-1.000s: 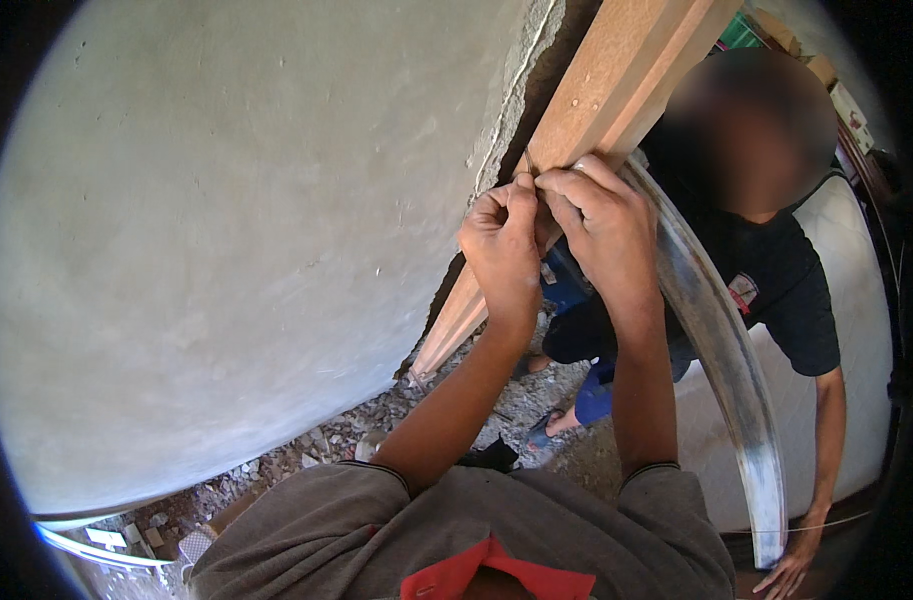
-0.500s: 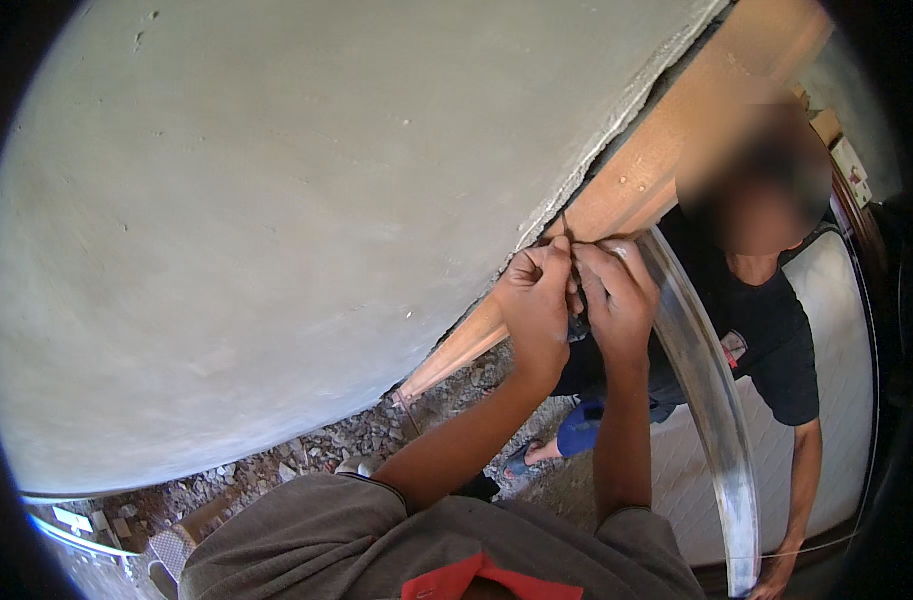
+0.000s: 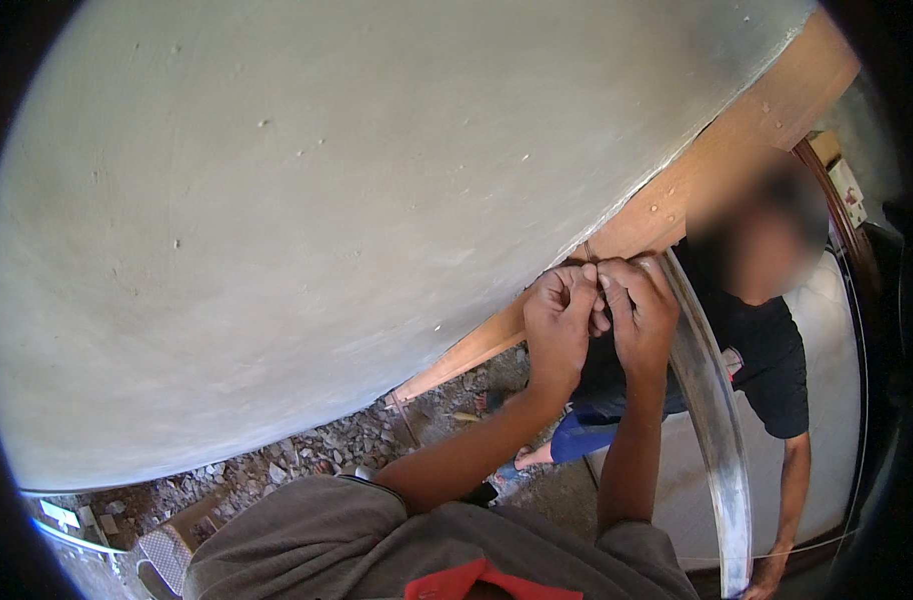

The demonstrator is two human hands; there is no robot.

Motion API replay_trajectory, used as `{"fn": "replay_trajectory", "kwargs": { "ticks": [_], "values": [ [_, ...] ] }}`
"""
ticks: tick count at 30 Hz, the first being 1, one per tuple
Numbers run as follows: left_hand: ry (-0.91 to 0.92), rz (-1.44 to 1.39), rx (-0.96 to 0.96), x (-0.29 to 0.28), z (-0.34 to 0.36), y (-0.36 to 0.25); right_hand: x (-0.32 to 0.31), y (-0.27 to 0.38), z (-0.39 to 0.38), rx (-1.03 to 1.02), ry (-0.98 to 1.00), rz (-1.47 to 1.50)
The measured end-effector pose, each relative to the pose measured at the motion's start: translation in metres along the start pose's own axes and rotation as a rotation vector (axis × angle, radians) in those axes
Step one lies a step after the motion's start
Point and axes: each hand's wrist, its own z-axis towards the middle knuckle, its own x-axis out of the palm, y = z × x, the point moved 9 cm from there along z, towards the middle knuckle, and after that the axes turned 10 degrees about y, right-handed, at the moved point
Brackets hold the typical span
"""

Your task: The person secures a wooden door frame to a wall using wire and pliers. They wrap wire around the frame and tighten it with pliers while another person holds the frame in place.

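My left hand [image 3: 559, 318] and my right hand [image 3: 642, 312] meet fingertip to fingertip beside the wooden frame [image 3: 642, 220] at the edge of the plastered wall [image 3: 307, 230]. Each has its fingers closed in a pinch. A thin dark piece [image 3: 588, 250], perhaps wire or a nail, sticks up against the wood just above the fingertips. What lies between the fingers is too small or hidden to make out. Close to my right hand, a long grey metal-looking bar [image 3: 712, 420] runs down toward the lower right.
A co-worker in a black shirt [image 3: 767, 360] stands to the right, one hand [image 3: 765, 578] at the bar's lower end. Rubble [image 3: 307, 450] covers the ground below the wall. A pale quilted panel [image 3: 827, 400] is behind the co-worker.
The view has shifted, so both hands and the frame sit slightly farther right and lower in the picture. Both hands still pinch at the same spot by the wood.
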Motion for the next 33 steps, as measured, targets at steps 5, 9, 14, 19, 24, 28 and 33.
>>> {"fn": "replay_trajectory", "kwargs": {
  "ticks": [5,9,14,19,24,28,33],
  "values": [
    [0.087,0.113,0.011,-0.001,-0.001,-0.005,0.0,-0.004,-0.003,0.006,-0.009,0.104],
    [0.146,0.13,0.006,0.001,-0.001,-0.008,0.0,-0.005,-0.005,0.002,0.001,0.056],
    [0.206,0.111,-0.036,0.003,-0.001,-0.006,-0.005,0.002,-0.006,-0.107,-0.001,0.051],
    [0.229,0.04,-0.138,-0.001,0.001,-0.004,0.0,-0.004,-0.002,-0.095,0.028,0.049],
    [0.228,0.09,-0.141,-0.007,0.008,-0.003,0.003,-0.009,0.001,-0.092,0.019,0.047],
    [0.232,0.045,-0.112,-0.011,0.013,-0.002,0.005,-0.01,0.002,-0.096,0.003,0.057],
    [0.201,0.095,-0.079,-0.018,0.023,-0.008,0.013,-0.011,0.009,-0.121,0.006,0.066]
  ]
}}
